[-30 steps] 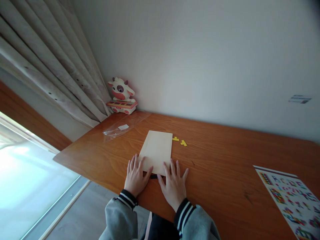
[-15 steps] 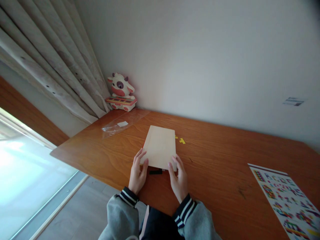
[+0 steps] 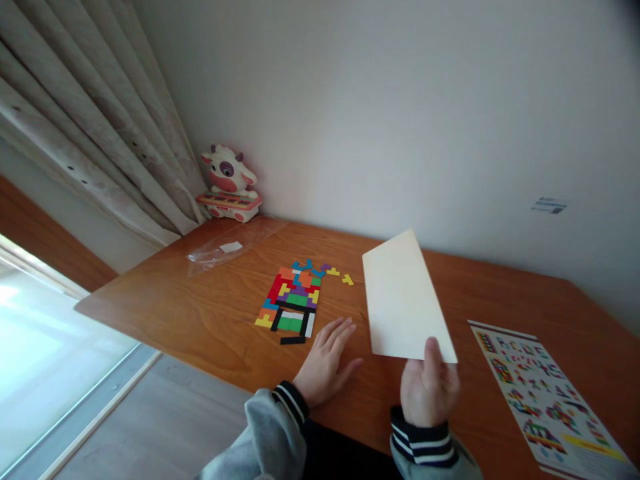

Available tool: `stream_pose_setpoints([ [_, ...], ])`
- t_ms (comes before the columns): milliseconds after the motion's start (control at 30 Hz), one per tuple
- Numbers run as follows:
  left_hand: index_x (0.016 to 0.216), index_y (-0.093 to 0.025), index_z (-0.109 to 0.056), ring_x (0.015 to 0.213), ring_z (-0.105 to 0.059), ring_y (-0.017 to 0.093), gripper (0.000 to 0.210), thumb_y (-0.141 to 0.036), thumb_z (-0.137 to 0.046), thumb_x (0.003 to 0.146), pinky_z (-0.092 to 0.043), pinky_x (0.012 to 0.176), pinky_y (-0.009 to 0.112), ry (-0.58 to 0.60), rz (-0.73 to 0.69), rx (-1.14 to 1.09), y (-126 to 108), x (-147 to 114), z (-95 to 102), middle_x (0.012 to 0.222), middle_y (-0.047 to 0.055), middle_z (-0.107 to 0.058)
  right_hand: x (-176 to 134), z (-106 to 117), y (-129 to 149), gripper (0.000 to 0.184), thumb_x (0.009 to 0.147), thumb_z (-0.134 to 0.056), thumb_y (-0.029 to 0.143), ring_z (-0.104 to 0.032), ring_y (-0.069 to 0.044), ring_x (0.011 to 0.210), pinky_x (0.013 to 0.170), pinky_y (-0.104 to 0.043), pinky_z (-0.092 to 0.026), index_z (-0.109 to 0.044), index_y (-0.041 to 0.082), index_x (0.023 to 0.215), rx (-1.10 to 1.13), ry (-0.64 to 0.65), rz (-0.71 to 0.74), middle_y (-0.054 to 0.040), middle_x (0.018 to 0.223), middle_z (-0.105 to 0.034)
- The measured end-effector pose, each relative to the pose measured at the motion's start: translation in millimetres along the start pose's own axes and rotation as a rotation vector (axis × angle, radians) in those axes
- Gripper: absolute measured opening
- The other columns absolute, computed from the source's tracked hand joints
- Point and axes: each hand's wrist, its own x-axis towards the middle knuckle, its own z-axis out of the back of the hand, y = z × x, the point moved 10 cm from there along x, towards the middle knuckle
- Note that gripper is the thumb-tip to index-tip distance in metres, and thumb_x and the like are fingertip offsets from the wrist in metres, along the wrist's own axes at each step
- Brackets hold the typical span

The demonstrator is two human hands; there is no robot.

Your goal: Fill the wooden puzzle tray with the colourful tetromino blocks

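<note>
My right hand (image 3: 431, 387) grips the near edge of a pale wooden board (image 3: 404, 300), thumb on top, and holds it tilted to the right of the puzzle pieces. Free of any object, my left hand (image 3: 330, 360) has its fingers stretched out over the table. Just beyond it lie flat, colourful puzzle pieces (image 3: 293, 300), fitted together in a rough rectangle. A black bar piece (image 3: 293, 340) lies at the near side of them. At the far side are loose blue pieces (image 3: 309, 265) and a yellow piece (image 3: 348, 280).
A printed sheet of coloured patterns (image 3: 550, 400) lies on the right of the wooden table (image 3: 200, 320). A clear plastic bag (image 3: 215, 257) and a toy cow with a keyboard (image 3: 230, 183) are at the back left, near the curtain (image 3: 100, 120) and wall.
The board, held in both hands before, has been lifted off to the right in my right hand. My left hand has let go, and the coloured pieces now show on the table.
</note>
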Motion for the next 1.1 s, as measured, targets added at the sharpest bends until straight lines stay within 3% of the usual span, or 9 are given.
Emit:
stream_pose_setpoints([
  [33, 0.15, -0.024, -0.034, 0.144, -0.037, 0.028, 0.06, -0.031, -0.057, 0.095, -0.041, 0.115, 0.053, 0.029, -0.011, 0.03, -1.2, -0.9, -3.8, 0.152, 0.013, -0.045, 1.9, 10.6, 17.1, 0.042, 0.093, -0.061, 0.042, -0.069, -0.028, 0.106, 0.091, -0.041, -0.056, -0.067, 0.01, 0.12, -0.143, -0.054, 0.13, -0.0166, 0.116, -0.072],
  [200, 0.141, -0.022, -0.044, 0.142, -0.04, 0.03, 0.05, -0.028, -0.058, 0.093, -0.043, 0.113, 0.055, 0.055, 0.084, 0.112, 10.6, -5.3, -6.7, 0.152, 0.014, -0.044, -19.8, -24.6, 65.5, 0.048, 0.098, -0.05, 0.021, -0.064, -0.029, 0.121, 0.101, -0.043, -0.053, -0.049, 0.019, 0.147, -0.671, 0.34, 0.73, -0.014, 0.138, -0.062],
  [300, 0.14, -0.022, -0.045, 0.139, -0.043, 0.03, 0.05, -0.027, -0.059, 0.092, -0.044, 0.112, 0.056, 0.056, 0.099, 0.122, 11.8, -5.0, -6.4, 0.149, 0.014, -0.046, -42.2, -38.2, 61.0, 0.059, 0.099, -0.039, 0.011, -0.057, -0.024, 0.13, 0.108, -0.045, -0.048, -0.032, 0.026, 0.155, -0.77, 0.491, 0.904, -0.0082, 0.145, -0.055],
  [400, 0.139, -0.022, -0.046, 0.139, -0.042, 0.03, 0.049, -0.026, -0.059, 0.092, -0.044, 0.112, 0.055, 0.068, 0.096, 0.121, 9.8, -3.9, -6.6, 0.149, 0.014, -0.046, -63.9, -42.5, 43.3, 0.063, 0.098, -0.041, 0.007, -0.06, -0.023, 0.126, 0.109, -0.044, -0.046, -0.028, 0.025, 0.157, -0.852, 0.549, 0.978, -0.009, 0.14, -0.061],
  [567, 0.135, -0.021, -0.049, 0.138, -0.044, 0.026, 0.038, -0.017, -0.046, 0.097, -0.044, 0.113, 0.052, 0.033, 0.095, 0.088, 9.6, -3.6, -3.2, 0.147, 0.013, -0.047, -95.8, -48.2, 3.8, 0.057, 0.099, -0.043, 0.013, -0.061, -0.023, 0.125, 0.11, -0.041, -0.04, -0.036, 0.022, 0.154, -0.952, 0.721, 1.005, -0.0092, 0.139, -0.061],
  [667, 0.134, -0.02, -0.051, 0.137, -0.045, 0.025, 0.039, -0.012, -0.041, 0.097, -0.044, 0.113, 0.05, 0.004, 0.093, 0.075, 11.8, -4.1, -0.7, 0.146, 0.013, -0.049, -103.0, -50.5, -10.4, 0.052, 0.098, -0.05, 0.032, -0.06, -0.026, 0.125, 0.114, -0.046, -0.035, -0.044, 0.018, 0.148, -0.945, 0.826, 0.961, -0.0106, 0.139, -0.062],
  [800, 0.134, -0.023, -0.053, 0.138, -0.044, 0.025, 0.044, -0.007, -0.039, 0.095, -0.045, 0.113, 0.05, 0.009, 0.079, 0.044, 10.4, -3.9, -0.3, 0.148, 0.011, -0.048, -96.0, -49.0, -20.8, 0.068, 0.09, -0.056, 0.059, -0.051, -0.036, 0.133, 0.115, -0.062, -0.025, -0.049, 0.019, 0.145, -1.034, 0.835, 0.84, -0.0151, 0.146, -0.053],
  [967, 0.133, -0.023, -0.054, 0.135, -0.047, 0.025, 0.047, -0.005, -0.039, 0.092, -0.046, 0.11, 0.05, -0.048, 0.032, 0.02, 3.6, -5.7, 12.6, 0.144, 0.01, -0.052, -94.0, -59.3, -30.5, 0.057, 0.095, -0.052, 0.05, -0.041, -0.038, 0.141, 0.111, -0.065, -0.03, -0.047, 0.027, 0.147, -1.129, 0.905, 0.732, -0.0124, 0.155, -0.042],
  [1100, 0.131, -0.027, -0.058, 0.134, -0.047, 0.028, 0.045, -0.009, -0.043, 0.092, -0.043, 0.11, 0.054, -0.062, 0.002, 0.186, 12.9, -11.3, 29.9, 0.141, 0.008, -0.056, -100.9, -81.3, -30.1, 0.055, 0.096, -0.051, 0.047, -0.04, -0.037, 0.142, 0.113, -0.064, -0.028, -0.047, 0.028, 0.147, -1.113, 0.959, 0.705, -0.0115, 0.155, -0.042],
])
